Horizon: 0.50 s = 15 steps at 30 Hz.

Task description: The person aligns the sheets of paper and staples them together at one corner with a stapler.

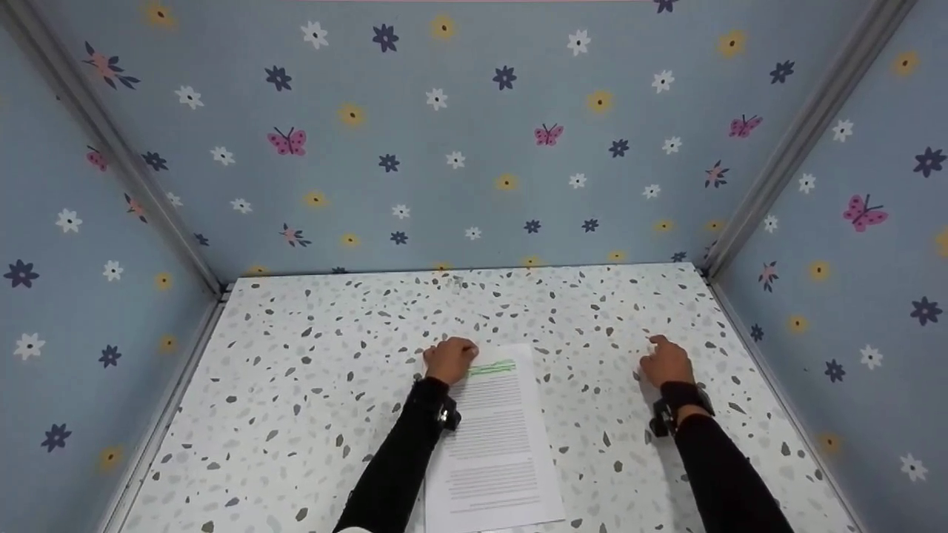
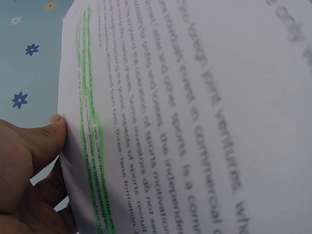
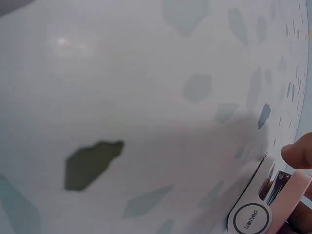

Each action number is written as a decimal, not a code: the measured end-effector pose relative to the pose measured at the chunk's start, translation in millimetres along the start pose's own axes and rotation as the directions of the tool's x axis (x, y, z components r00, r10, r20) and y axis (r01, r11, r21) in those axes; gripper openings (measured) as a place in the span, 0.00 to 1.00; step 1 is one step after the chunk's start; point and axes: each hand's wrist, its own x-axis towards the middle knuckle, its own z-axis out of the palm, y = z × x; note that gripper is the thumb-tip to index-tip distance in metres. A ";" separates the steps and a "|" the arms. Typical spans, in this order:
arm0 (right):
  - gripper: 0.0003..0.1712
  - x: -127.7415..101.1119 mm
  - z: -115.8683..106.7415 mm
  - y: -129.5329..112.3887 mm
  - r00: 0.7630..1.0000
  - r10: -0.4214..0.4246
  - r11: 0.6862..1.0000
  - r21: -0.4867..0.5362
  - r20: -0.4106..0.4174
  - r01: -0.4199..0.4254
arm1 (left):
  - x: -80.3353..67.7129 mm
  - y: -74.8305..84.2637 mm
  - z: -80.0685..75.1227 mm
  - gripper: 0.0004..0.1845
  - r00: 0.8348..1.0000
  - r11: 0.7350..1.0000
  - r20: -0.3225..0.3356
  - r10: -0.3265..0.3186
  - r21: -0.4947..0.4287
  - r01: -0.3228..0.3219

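A printed sheet of paper (image 1: pixel 496 437) lies on the speckled white table (image 1: pixel 326 355), with a green highlighted band (image 1: pixel 492 368) near its top. My left hand (image 1: pixel 450 359) sits at the sheet's top left corner. In the left wrist view the thumb (image 2: pixel 46 136) presses on the sheet's (image 2: pixel 195 107) edge beside the green lines (image 2: pixel 90 131), with the fingers curled beneath. My right hand (image 1: pixel 665 360) rests on the table right of the sheet, fingers curled. In the right wrist view a fingertip (image 3: pixel 300 153) lies on a pink and white "deli" device (image 3: pixel 263 209) with a metal part.
Blue walls (image 1: pixel 474 148) printed with flowers and butterflies enclose the table at the back, left and right, with metal corner strips (image 1: pixel 800 141). Bare speckled tabletop (image 3: pixel 122 87) lies on both sides of the sheet and behind it.
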 end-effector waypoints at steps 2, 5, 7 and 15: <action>0.25 -1.4 0.0 -0.1 1.000 -0.023 1.000 0.003 -0.019 0.023 | 0.5 -1.0 0.1 0.09 1.000 1.000 0.003 0.006 -0.002 -0.006; 0.21 -3.3 -1.6 -0.2 0.996 -0.069 0.998 -0.006 -0.063 0.068 | 1.1 -2.2 0.1 0.10 1.000 1.000 0.004 0.017 -0.006 -0.017; 0.19 -4.2 -3.2 -2.2 0.991 -0.092 0.996 0.000 -0.096 0.092 | 1.3 -1.8 -0.4 0.09 1.000 1.000 0.004 0.025 -0.002 -0.025; 0.14 -14.7 -12.2 -44.2 0.971 -0.230 0.964 0.120 -0.070 0.238 | 1.9 4.5 -2.2 0.08 1.000 0.999 0.001 0.020 0.042 -0.020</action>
